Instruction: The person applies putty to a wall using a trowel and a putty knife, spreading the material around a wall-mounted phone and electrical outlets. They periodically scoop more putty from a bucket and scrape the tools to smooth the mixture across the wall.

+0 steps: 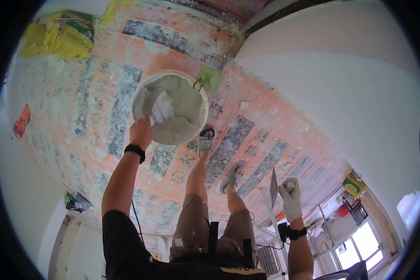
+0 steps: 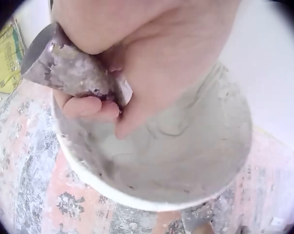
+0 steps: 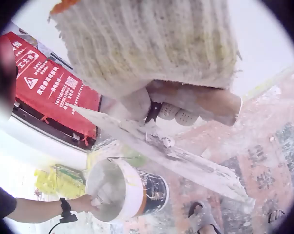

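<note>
Right hand: the gloved right hand [image 1: 291,198], in a knitted white work glove, is curled round the wooden handle of a trowel [image 1: 273,187], a flat plaster-crusted metal blade held edge-on beside the person's knee.
Left hand: the bare left hand [image 1: 141,132] is closed on the handle of a putty knife [image 1: 162,108], whose broad blade, smeared grey-white, dips into the bucket; the wrist view shows fingers [image 2: 86,106] wrapped under the caked blade.
Bucket: a round white plastic bucket [image 1: 203,122] with a wire handle stands on the floor just ahead of the person's sandalled feet; it holds smooth, pale grey paste [image 1: 184,100] coating its walls and pooling at the bottom.
Floor: the floor [image 1: 247,140] wears a worn orange-and-grey patterned covering, dusted with dried white splashes.
Far corner: yellow sacks [image 1: 65,37] lie crumpled against the wall beyond the bucket.
</note>
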